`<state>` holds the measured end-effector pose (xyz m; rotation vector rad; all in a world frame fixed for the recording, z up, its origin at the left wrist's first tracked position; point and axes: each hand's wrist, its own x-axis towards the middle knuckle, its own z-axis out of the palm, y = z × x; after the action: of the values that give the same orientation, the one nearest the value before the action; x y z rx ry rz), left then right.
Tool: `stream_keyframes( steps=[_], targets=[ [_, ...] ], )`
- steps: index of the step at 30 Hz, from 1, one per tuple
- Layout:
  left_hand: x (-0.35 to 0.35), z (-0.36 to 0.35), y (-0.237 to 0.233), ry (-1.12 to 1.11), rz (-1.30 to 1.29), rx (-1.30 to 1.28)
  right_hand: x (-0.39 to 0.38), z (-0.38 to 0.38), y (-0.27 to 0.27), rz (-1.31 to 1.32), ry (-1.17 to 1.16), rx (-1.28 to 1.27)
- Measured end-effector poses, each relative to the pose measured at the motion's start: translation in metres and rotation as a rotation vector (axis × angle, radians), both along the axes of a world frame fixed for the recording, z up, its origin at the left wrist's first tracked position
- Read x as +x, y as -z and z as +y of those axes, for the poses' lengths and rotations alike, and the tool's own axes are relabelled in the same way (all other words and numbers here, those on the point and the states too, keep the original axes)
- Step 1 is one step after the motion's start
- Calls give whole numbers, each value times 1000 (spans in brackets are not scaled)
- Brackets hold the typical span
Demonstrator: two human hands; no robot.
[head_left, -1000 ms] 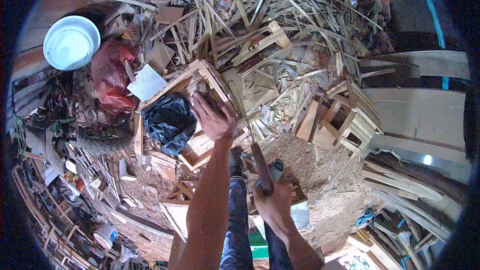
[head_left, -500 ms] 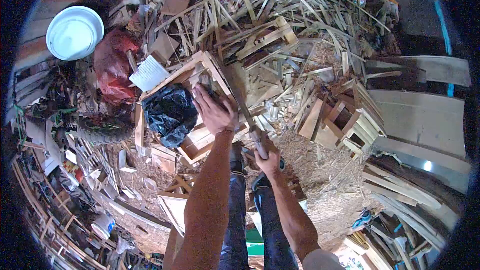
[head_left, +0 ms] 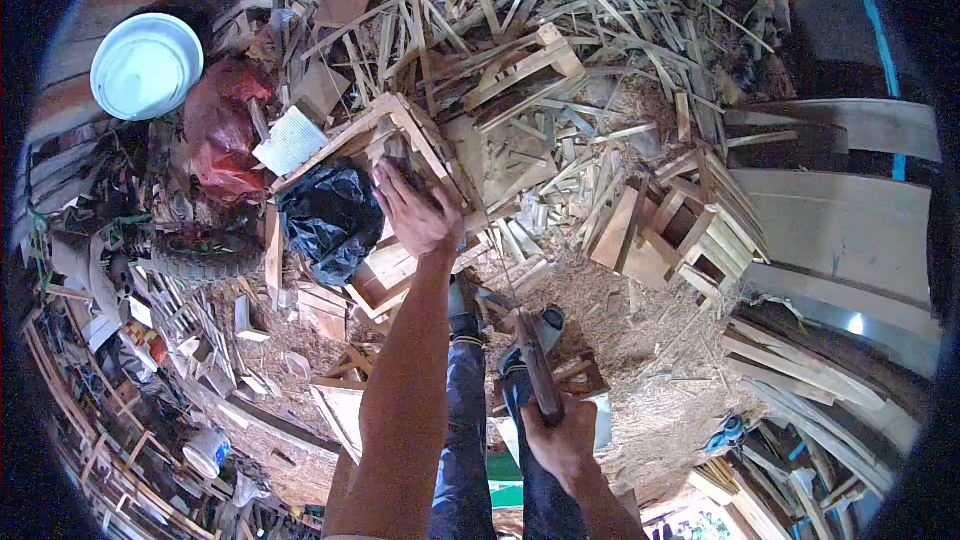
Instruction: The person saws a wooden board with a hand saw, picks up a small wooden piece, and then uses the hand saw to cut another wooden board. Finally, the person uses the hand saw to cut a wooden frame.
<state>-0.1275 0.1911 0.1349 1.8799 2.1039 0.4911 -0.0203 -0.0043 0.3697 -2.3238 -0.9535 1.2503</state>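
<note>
My right hand (head_left: 562,440) is wrapped round the brown wooden handle of a handsaw (head_left: 540,365), low in front of my legs. The saw's thin blade runs up and away from the handle, seen nearly edge-on, to the right side of a wooden crate frame (head_left: 432,145). My left hand (head_left: 425,220) lies with its fingers stretched out over the crate, pressing near its right side. What lies under the palm is hidden. Beside those fingers, a crumpled black plastic bag (head_left: 330,220) sits in the crate's left part.
Thin wood offcuts (head_left: 620,0) are heaped beyond the crate. A slatted wooden box (head_left: 690,230) stands to the right, near stacked boards (head_left: 820,370). At the left are a white bucket (head_left: 147,67), a red plastic bag (head_left: 225,130) and a tyre (head_left: 205,255). Sawdust covers the floor.
My right hand has drawn the saw back toward my body, showing more of its handle and blade. My left hand stays on the crate, and the view has shifted slightly.
</note>
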Motion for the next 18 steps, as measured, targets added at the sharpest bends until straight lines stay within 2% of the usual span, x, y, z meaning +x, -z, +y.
stream_keyframes(
  steps=[1, 4, 8, 9, 11, 12, 15, 17, 18],
  targets=[
    [0, -1, 0, 0, 0, 7, 0, 2, -15, 14, 7, -57],
    [-1, 4, 0, 15, -8, 17, -10, 8, 4, 23, 36, -151],
    [-4, 2, 3, 47, -5, 22, -17, 76, 122, -53, 40, -8],
    [1, 3, -9, 22, -37, -2, -18, 79, 136, -82, 23, 45],
    [1, 6, -2, 8, -33, 6, -16, 76, 161, -67, 30, 163],
    [0, 3, -2, 5, -33, 0, -13, 70, 165, -18, 52, 218],
    [-3, 0, 1, 11, -16, 3, 5, 46, 153, 126, 77, 111],
    [-3, 1, -2, 18, -9, -12, 14, 17, 141, 65, 39, 78],
    [-2, 1, -4, 27, -5, -17, 17, 4, 133, 36, 100, 67]
  ],
)
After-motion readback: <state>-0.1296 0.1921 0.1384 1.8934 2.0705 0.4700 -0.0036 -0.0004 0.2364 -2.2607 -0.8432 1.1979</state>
